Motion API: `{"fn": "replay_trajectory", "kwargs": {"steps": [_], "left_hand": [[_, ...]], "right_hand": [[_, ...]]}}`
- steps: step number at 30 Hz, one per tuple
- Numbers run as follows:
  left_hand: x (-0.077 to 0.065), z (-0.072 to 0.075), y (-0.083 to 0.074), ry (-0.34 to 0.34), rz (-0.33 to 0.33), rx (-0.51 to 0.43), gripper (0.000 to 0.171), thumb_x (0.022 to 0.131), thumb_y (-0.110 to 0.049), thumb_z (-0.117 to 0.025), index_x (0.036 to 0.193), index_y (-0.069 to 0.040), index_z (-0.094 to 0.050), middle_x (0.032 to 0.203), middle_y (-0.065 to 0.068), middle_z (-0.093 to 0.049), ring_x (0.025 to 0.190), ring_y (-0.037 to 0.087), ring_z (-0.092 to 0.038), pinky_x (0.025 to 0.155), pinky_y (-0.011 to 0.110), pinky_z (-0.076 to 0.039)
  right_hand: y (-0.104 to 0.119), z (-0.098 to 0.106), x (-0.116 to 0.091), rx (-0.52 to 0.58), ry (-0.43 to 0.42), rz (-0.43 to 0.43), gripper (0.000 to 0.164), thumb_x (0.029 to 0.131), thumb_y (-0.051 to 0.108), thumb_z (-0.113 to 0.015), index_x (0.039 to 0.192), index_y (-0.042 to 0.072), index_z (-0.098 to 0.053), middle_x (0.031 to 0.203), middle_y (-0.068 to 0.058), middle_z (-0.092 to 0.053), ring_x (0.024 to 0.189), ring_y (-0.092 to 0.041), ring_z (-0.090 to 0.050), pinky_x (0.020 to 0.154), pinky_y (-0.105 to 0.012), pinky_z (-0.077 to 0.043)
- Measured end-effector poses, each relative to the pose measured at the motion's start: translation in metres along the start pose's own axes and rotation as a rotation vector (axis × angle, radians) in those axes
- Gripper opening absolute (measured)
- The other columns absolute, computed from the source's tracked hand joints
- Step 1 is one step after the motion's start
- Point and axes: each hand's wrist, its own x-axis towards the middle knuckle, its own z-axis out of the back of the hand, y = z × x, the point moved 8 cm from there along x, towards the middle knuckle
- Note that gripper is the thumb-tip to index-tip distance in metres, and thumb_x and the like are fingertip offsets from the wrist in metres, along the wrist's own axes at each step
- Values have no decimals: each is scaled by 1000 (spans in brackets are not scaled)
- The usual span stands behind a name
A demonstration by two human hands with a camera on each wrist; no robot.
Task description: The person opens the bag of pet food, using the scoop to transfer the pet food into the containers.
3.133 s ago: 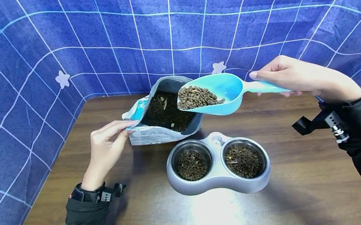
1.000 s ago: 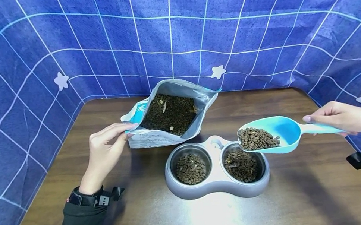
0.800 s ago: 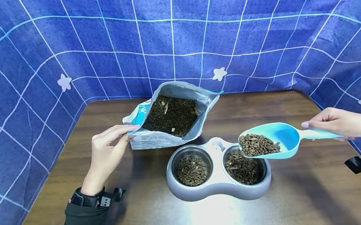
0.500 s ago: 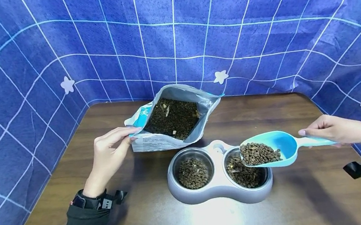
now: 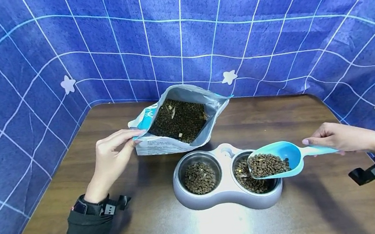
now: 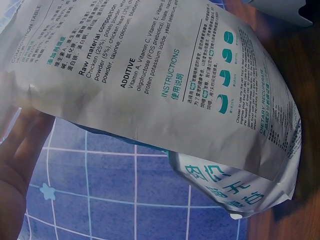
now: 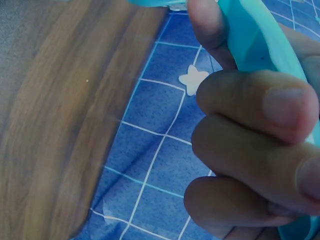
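In the head view my left hand pinches the left corner of an open pet food bag, which is filled with brown kibble. The left wrist view shows the printed side of this bag close up. My right hand grips the handle of a light blue scoop; in the right wrist view its fingers curl round that handle. A heap of kibble lies at the scoop's mouth, which overlaps the right bowl of a grey double pet feeder. Both steel bowls hold kibble.
The wooden table carries the bag and feeder, with the bag just behind the left bowl. A blue grid-patterned cloth with star shapes hangs behind and along the sides of the table.
My right hand has brought the loaded scoop from over the bag to the right, then down and slightly left over the right bowl. The left hand keeps its pinch on the bag.
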Motion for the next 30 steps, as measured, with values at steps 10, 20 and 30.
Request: {"fn": "replay_trajectory", "kwargs": {"steps": [10, 20, 30], "left_hand": [[0, 1, 2, -7, 9, -1, 31, 80, 27, -65, 100, 6, -78, 98, 12, -79, 98, -6, -68, 86, 13, -51], [-1, 0, 3, 2, 19, -9, 28, 81, 26, -65, 99, 8, -77, 96, 15, -78, 98, -6, -67, 85, 13, -51], [1, 0, 4, -21, 15, -53, 31, 80, 27, -63, 99, 7, -78, 97, 11, -79, 96, -3, -70, 84, 14, -52]], "right_hand": [[5, 2, 4, -74, -1, -14, 40, 107, 16, -55, 70, 17, -67, 55, 20, -33, 39, 5, -31, 34, -19, -32], [7, 2, 3, -159, 11, -100, 41, 108, 23, -56, 68, 18, -65, 55, 17, -32, 42, 3, -31, 39, -16, -30], [13, 8, 7, -271, 0, -120, 37, 107, 23, -57, 71, 20, -64, 58, 15, -33, 42, 1, -34, 42, -18, -29]]}}
